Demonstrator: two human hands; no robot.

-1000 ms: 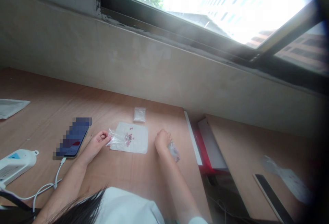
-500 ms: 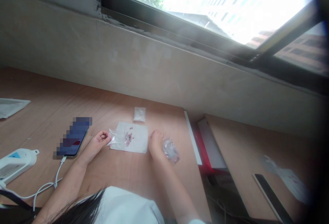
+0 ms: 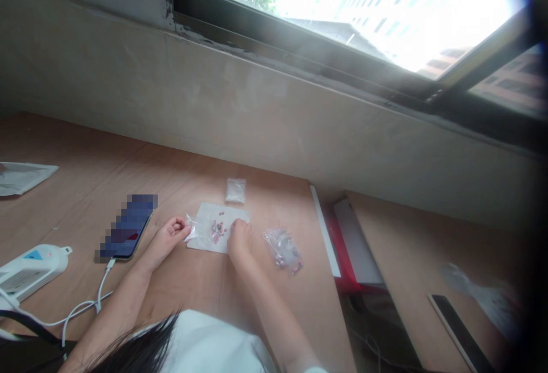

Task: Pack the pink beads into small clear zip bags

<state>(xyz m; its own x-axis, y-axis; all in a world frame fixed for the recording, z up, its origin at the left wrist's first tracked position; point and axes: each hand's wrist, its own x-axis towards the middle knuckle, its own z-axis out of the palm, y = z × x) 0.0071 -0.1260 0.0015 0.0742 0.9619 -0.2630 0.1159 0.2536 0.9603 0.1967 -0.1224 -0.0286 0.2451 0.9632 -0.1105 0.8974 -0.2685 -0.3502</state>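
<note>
My left hand [image 3: 173, 233] pinches a small clear plastic bag [image 3: 190, 229] at the left edge of a white sheet [image 3: 203, 211]. Several small dark-red pieces [image 3: 219, 228], like beads, lie scattered on the sheet. Over the sheet's right side is my right hand [image 3: 240, 235], its fingers drawn together and pointing toward the pieces. Whatever those fingers hold, if anything, is hidden. To the right of that hand, a pile of clear bags [image 3: 283, 249] with small reddish pieces in them rests on the table.
Behind the sheet lies a small clear packet [image 3: 236, 190]. On the left are a phone [image 3: 128, 227] on a white cable [image 3: 103, 287], a white power strip [image 3: 36, 270] and a pale pouch [image 3: 25, 178]. Past the table's right edge, another table holds a dark flat bar [image 3: 460, 333].
My right hand has moved left, from beside the bag pile onto the sheet's right side. My left hand keeps its pinch on the bag. The view has shifted slightly.
</note>
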